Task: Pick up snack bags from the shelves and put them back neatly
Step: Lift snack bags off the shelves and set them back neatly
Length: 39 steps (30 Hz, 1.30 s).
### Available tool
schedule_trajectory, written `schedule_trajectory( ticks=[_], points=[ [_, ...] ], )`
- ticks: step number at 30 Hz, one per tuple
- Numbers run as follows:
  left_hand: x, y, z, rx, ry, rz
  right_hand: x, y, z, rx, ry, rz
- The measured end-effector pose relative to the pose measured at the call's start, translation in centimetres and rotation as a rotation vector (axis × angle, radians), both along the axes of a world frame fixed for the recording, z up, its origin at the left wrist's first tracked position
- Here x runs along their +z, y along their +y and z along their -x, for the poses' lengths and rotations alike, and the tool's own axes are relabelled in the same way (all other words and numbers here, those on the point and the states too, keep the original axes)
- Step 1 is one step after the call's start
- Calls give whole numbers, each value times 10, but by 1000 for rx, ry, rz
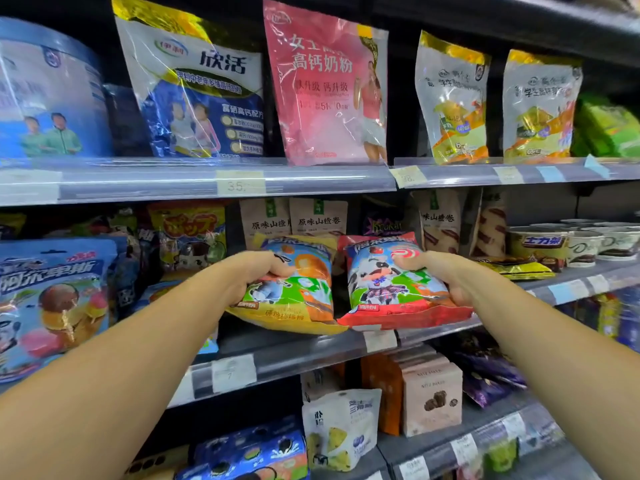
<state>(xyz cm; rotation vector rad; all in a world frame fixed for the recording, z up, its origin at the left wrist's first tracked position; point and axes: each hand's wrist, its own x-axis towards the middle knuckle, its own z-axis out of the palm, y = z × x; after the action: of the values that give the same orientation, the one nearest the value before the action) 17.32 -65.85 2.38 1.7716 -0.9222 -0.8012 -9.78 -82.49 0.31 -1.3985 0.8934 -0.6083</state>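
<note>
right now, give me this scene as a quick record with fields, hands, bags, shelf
left hand: grips the yellow bag at its left side
right hand: grips the red bag at its right side
bags: side by side, tops tipped back, lower edges over the middle shelf rail
behind bags: beige pouches, upright
above: pink pouch on the top shelf
task state: both bags in hand, not yet set down
</note>
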Motion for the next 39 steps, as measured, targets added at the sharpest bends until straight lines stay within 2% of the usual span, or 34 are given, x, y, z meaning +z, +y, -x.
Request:
schedule_trajectory(
  ticks=[6,17,27,33,39],
  points=[
    [-5,30,1,63,-72,136,-11,47,9,-59,-114,31],
    [-16,97,15,72,-53,287,-16,104,30,-132,-203,128],
    [-27,197,68,295,116,391,-22,163,62,-6,-275,105],
    [-42,278,96,393,109,379,-28,210,68,87,-333,46],
    [-44,351,112,507,117,413,-37,255,56,210,-309,17]
  ],
)
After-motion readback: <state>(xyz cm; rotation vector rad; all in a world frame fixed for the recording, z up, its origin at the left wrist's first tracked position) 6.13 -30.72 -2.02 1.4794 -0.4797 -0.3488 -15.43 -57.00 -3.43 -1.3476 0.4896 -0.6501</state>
